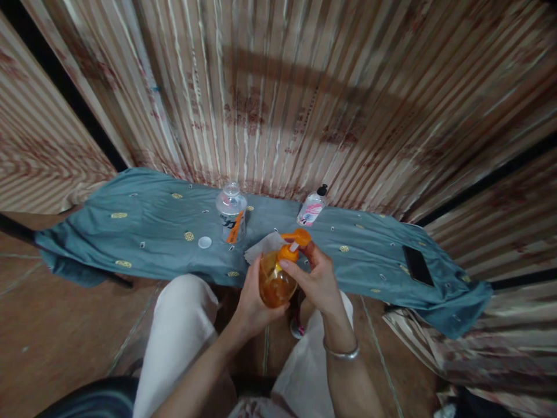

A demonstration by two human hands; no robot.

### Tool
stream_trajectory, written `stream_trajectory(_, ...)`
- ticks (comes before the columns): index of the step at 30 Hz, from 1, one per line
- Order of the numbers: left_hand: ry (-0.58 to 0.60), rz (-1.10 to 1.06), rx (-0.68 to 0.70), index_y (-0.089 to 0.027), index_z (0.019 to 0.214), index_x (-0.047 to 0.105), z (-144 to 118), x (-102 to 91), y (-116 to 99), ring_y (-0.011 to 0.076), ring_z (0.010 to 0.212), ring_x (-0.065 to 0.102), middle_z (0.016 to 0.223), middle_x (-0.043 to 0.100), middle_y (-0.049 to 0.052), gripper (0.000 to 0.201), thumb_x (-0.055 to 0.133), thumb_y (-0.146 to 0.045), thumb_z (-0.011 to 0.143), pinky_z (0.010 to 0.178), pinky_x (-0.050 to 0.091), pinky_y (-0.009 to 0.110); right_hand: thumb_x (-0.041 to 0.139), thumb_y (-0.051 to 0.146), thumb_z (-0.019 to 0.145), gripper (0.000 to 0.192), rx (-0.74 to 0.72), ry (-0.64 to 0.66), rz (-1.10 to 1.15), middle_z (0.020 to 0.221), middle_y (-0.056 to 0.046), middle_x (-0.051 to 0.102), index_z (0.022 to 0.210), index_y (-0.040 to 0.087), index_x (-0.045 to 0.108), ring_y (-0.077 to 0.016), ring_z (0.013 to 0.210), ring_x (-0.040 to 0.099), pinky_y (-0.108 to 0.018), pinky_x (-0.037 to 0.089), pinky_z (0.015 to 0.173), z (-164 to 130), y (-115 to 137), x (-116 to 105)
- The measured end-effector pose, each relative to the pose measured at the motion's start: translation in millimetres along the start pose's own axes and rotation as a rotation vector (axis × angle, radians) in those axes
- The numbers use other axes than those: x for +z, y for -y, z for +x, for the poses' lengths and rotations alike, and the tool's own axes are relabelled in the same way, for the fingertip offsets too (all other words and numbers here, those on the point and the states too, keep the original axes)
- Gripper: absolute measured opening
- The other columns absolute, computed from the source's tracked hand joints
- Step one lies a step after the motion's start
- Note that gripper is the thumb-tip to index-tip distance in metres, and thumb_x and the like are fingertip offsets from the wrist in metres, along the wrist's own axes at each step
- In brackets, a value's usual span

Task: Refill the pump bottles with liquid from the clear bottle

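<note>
The left hand (252, 302) wraps closed around the belly of an orange pump bottle (275, 280), steadying it upright just off the near edge of the table (143, 215), above the person's lap. The right hand (317, 281) closes on the orange pump head (292, 247), thumb and fingers pinching the collar, apparently to turn or press it against the left hand's hold. The bottle's long axis runs nearly vertical, tipped slightly, with the nozzle pointing right and away. Behind it on the blue cloth lie a white tissue (263, 247), 1 clear bottle (231, 215) with its white cap (204, 242) beside it, 1 pink pump bottle (311, 208) at the far edge, and a phone (418, 265) toward the right end.
</note>
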State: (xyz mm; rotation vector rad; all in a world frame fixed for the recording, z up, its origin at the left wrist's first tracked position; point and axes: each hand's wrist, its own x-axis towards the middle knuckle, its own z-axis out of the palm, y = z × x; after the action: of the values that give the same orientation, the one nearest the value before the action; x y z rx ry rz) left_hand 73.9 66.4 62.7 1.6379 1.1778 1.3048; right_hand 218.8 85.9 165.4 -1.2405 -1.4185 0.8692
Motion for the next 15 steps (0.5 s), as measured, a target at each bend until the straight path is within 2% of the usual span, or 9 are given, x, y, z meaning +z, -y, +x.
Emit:
stream_trajectory(4, -0.001, 0.088, 0.109, -0.019, 0.155, 0.017, 61, -0.4, 2, 0.0388, 0.145, 0.040, 0.154, 0.039, 0.020, 0.123, 0.089, -0.038, 0.058, 0.120, 0.034, 0.056, 0.078, 0.045, 0.075, 0.041, -0.144, -0.053, -0.047, 0.114, -0.005, 0.072, 0.106, 0.022, 0.066, -0.0221, 0.108, 0.066, -0.038, 0.048, 0.101, 45, 11, -4)
stream_trajectory(8, 0.011, 0.076, 0.189, -0.021, 0.156, 0.013, 106, 3.3, 11, 0.0352, 0.145, 0.040, 0.154, 0.038, 0.020, 0.121, 0.089, -0.039, 0.062, 0.120, 0.034, 0.053, 0.073, 0.046, 0.080, 0.033, -0.231, -0.008, -0.076, 0.103, -0.002, 0.072, 0.101, 0.022, 0.065, -0.0199, 0.100, 0.066, -0.035, 0.050, 0.095, 82, 7, -7)
stream_trajectory(12, 0.007, 0.069, 0.204, -0.022, 0.156, 0.015, 124, 7.5, 26, 0.0341, 0.146, 0.039, 0.153, 0.037, 0.018, 0.119, 0.089, -0.042, 0.064, 0.121, 0.031, 0.053, 0.067, 0.049, 0.084, 0.031, -0.264, 0.042, -0.128, 0.099, -0.002, 0.071, 0.098, 0.022, 0.065, -0.0189, 0.095, 0.065, -0.033, 0.050, 0.091, 103, -4, -5)
stream_trajectory(15, -0.009, 0.086, 0.189, -0.023, 0.155, 0.018, 126, 8.4, 36, 0.0349, 0.146, 0.037, 0.152, 0.037, 0.017, 0.120, 0.090, -0.045, 0.062, 0.122, 0.030, 0.054, 0.071, 0.052, 0.079, 0.037, -0.253, -0.012, -0.182, 0.098, -0.002, 0.070, 0.100, 0.023, 0.064, -0.0193, 0.093, 0.064, -0.034, 0.049, 0.090, 109, -12, 0)
